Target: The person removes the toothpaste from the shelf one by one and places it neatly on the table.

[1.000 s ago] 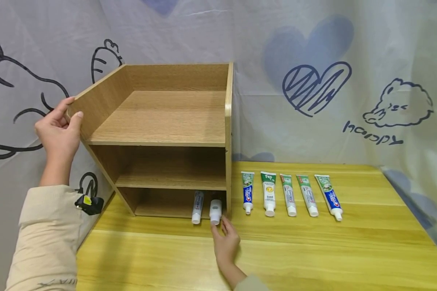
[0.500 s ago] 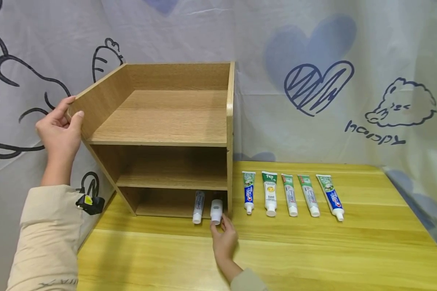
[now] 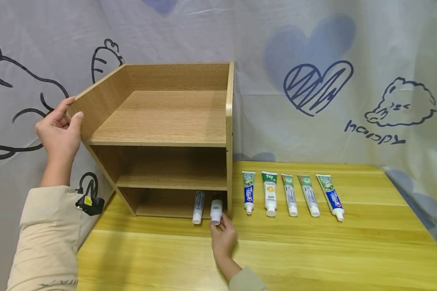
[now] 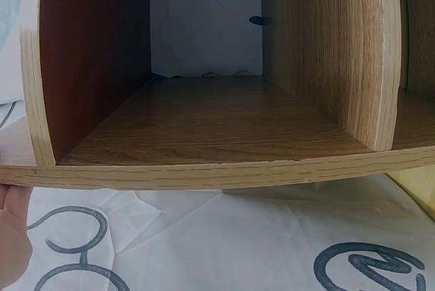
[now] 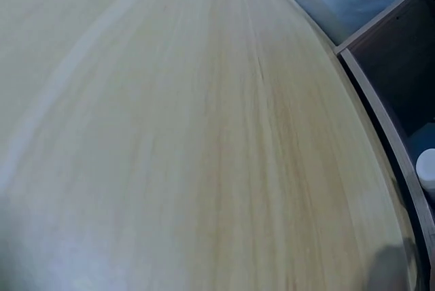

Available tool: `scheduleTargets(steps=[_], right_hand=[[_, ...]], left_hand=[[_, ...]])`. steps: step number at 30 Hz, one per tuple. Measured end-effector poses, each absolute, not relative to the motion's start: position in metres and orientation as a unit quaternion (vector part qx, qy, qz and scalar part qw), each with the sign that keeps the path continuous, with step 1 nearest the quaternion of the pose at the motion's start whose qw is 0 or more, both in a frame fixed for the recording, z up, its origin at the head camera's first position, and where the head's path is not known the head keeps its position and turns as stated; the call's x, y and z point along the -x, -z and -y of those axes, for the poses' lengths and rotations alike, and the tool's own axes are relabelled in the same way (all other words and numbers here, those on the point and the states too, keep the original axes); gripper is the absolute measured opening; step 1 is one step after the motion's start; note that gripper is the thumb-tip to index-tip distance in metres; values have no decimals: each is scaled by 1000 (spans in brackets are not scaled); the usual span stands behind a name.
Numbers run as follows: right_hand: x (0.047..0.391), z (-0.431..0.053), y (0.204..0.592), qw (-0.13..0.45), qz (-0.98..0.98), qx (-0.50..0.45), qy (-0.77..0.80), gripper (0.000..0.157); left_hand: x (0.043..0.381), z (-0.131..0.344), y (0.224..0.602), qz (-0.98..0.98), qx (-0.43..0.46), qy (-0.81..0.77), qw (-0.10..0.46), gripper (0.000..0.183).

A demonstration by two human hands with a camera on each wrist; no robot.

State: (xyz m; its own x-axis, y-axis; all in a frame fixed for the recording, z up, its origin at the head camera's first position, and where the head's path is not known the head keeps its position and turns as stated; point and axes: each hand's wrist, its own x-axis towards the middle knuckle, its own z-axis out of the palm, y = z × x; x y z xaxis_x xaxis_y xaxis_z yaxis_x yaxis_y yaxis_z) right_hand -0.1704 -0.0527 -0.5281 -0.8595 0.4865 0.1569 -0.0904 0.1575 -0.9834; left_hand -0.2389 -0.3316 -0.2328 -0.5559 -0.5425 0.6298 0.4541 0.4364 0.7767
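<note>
My left hand (image 3: 60, 131) grips the front edge of the left side panel of a wooden desktop shelf (image 3: 160, 117), thumb in front. Its fingers also show at the left edge of the left wrist view, by the shelf board (image 4: 217, 121). Down at the bottom compartment, my right hand (image 3: 224, 240) pinches the white cap end of a toothpaste tube (image 3: 216, 209) by the right panel. The rear of that tube is hidden in shadow inside. Left of it, another toothpaste tube (image 3: 198, 207) lies in the same compartment, cap forward.
Several toothpaste tubes (image 3: 270, 194) lie in a row on the yellow wooden table (image 3: 313, 250), right of the shelf, caps toward me. A black device with a cable (image 3: 90, 204) is near my left sleeve. A printed cloth (image 3: 262, 81) hangs behind.
My right hand has shifted slightly to the left, still at the tube's cap. The left hand and the shelf look the same.
</note>
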Motion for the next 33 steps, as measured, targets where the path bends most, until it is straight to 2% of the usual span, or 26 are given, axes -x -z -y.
scheduleTargets(steps=[15, 27, 33], right_hand=[[164, 42, 523, 163, 681, 183, -690, 46], [146, 35, 519, 154, 658, 182, -714, 48], [150, 39, 528, 189, 682, 166, -687, 53]], left_hand=[[238, 331, 233, 707, -25, 527, 472, 31], [237, 332, 233, 707, -26, 529, 469, 32], [238, 331, 232, 705, -31, 538, 462, 32]])
